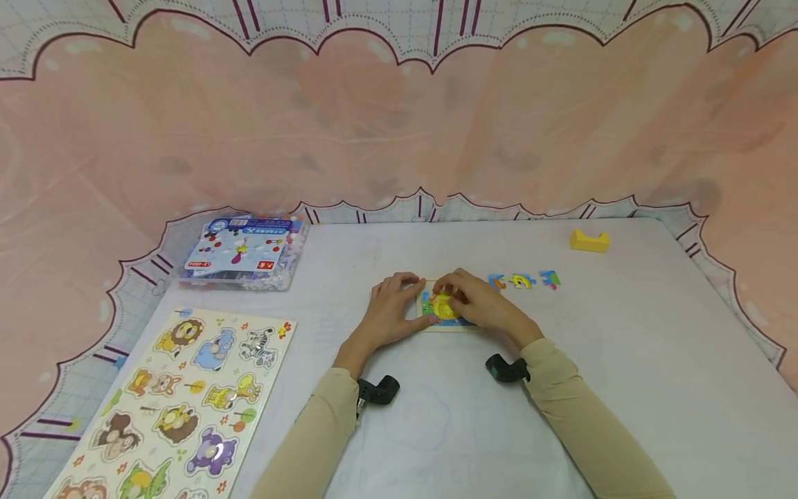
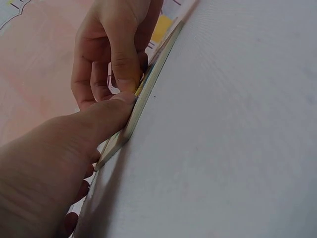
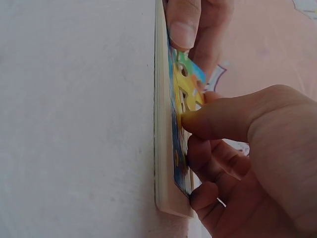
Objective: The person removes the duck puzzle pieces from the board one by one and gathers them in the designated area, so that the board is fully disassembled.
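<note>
A small wooden jigsaw board (image 1: 445, 329) with a yellow and blue picture lies on the white table. My left hand (image 1: 391, 312) holds its left side, fingers at the far edge and thumb on the picture. In the right wrist view, a yellow, green and blue puzzle piece (image 3: 193, 69) tilts up from the board. My right hand (image 1: 489, 305) pinches it between thumb and fingers, over the yellow part of the picture. Just beyond that hand lie three loose pieces: one partly hidden by it (image 1: 497, 281), a yellow one (image 1: 522, 281) and a blue-green one (image 1: 551, 278).
A yellow notched block (image 1: 589, 241) sits at the back right. At the back left stands a clear plastic box (image 1: 274, 274) with a blue printed card. A large animal puzzle board (image 1: 252, 398) covers the left front of the table. A patterned curtain (image 1: 399, 132) hangs behind.
</note>
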